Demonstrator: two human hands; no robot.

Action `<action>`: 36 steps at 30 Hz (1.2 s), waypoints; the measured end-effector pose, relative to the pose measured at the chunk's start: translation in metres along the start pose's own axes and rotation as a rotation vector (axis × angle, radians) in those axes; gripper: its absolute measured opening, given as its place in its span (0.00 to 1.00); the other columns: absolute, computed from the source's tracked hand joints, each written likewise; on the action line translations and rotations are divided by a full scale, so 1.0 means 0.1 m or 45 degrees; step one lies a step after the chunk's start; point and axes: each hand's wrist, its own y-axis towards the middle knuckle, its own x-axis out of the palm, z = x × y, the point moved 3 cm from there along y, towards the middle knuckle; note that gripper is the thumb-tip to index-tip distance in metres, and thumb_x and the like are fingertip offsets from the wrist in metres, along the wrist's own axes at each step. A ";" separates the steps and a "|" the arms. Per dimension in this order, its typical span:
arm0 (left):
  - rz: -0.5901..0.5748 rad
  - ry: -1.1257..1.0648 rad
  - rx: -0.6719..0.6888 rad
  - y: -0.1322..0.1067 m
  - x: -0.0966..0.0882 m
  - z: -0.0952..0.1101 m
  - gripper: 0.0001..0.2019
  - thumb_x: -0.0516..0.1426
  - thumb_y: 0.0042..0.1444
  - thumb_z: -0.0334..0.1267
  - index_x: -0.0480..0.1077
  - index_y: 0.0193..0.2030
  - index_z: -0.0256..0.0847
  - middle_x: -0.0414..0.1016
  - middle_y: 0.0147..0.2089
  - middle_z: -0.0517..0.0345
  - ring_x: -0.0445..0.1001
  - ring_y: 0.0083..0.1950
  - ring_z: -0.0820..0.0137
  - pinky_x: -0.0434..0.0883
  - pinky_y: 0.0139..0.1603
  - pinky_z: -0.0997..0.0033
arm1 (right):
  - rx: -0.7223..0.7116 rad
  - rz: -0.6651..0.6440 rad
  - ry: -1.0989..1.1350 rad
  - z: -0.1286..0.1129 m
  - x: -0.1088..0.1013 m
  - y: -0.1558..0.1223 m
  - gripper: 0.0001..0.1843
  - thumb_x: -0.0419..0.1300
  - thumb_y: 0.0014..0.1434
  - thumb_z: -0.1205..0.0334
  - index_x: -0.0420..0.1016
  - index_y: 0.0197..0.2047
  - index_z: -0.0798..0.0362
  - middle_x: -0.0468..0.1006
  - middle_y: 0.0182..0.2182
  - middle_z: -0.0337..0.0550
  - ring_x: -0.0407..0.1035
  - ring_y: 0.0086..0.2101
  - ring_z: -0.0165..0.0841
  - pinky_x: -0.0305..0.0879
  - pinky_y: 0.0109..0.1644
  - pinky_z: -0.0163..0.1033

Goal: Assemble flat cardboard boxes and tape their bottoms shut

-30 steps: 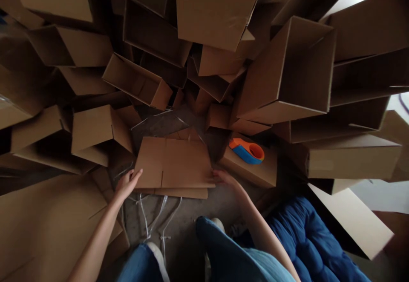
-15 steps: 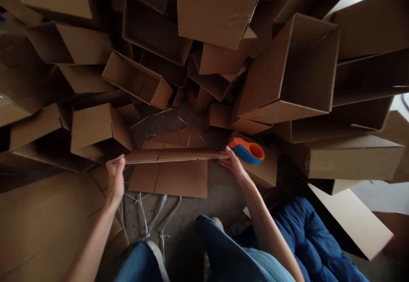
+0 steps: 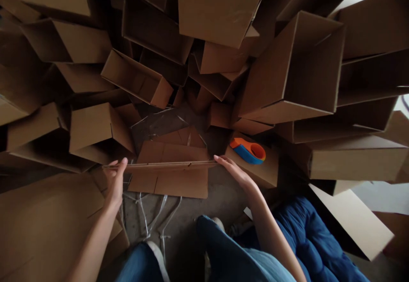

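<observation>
The flattened cardboard carton (image 3: 159, 165) is held almost edge-on, spanning between the two hands just above a second flattened carton (image 3: 169, 179) lying on the concrete floor (image 3: 185, 222). The left hand (image 3: 114, 180) curls around the carton's left end, its fingers and thumb seeming to pinch the board, though the grip is partly hidden. The right hand (image 3: 233, 172) reaches out with fingers extended and close together, their tips at the right end; whether they pinch or only press there, I cannot tell. Held only at its ends, the thin sheet could slip or buckle along its creases. Its right end sits near an orange-and-blue tape dispenser (image 3: 247, 151) resting on a cardboard box (image 3: 252, 169), so a bump could knock the dispenser off. Open cartons (image 3: 287, 73) are heaped steeply ahead, and a knock might bring some down. Loose white plastic strapping (image 3: 150, 214) near the feet could snag. No brand, label or readable writing shows on the cartons or dispenser.
</observation>
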 end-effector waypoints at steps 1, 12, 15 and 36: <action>0.012 -0.025 -0.030 -0.02 0.00 0.03 0.33 0.62 0.42 0.65 0.61 0.45 0.43 0.66 0.46 0.56 0.67 0.55 0.59 0.62 0.62 0.53 | -0.053 -0.047 0.008 -0.02 0.01 0.00 0.30 0.55 0.56 0.34 0.77 0.46 0.51 0.79 0.45 0.43 0.68 0.51 0.42 0.59 0.60 0.48; -0.140 -0.087 0.031 -0.05 -0.07 -0.17 0.31 0.61 0.51 0.56 0.58 0.57 0.45 0.68 0.60 0.47 0.66 0.64 0.58 0.58 0.68 0.53 | -0.071 -0.230 0.004 -0.14 0.00 -0.06 0.24 0.60 0.55 0.43 0.79 0.50 0.46 0.78 0.52 0.41 0.66 0.56 0.46 0.58 0.62 0.51; -0.162 -0.100 0.111 -0.11 -0.11 -0.19 0.33 0.61 0.52 0.55 0.57 0.60 0.44 0.67 0.63 0.43 0.63 0.67 0.57 0.54 0.70 0.51 | -0.077 -0.268 -0.003 -0.15 0.01 -0.05 0.24 0.61 0.53 0.45 0.79 0.50 0.45 0.79 0.52 0.41 0.67 0.56 0.47 0.58 0.62 0.53; -0.331 -0.241 -0.042 -0.26 -0.27 -0.25 0.38 0.62 0.56 0.46 0.47 0.69 0.53 0.50 0.74 0.48 0.48 0.75 0.59 0.47 0.73 0.46 | -0.292 -0.143 -0.169 -0.13 -0.01 -0.12 0.28 0.56 0.60 0.39 0.78 0.53 0.49 0.74 0.57 0.42 0.64 0.61 0.46 0.54 0.68 0.51</action>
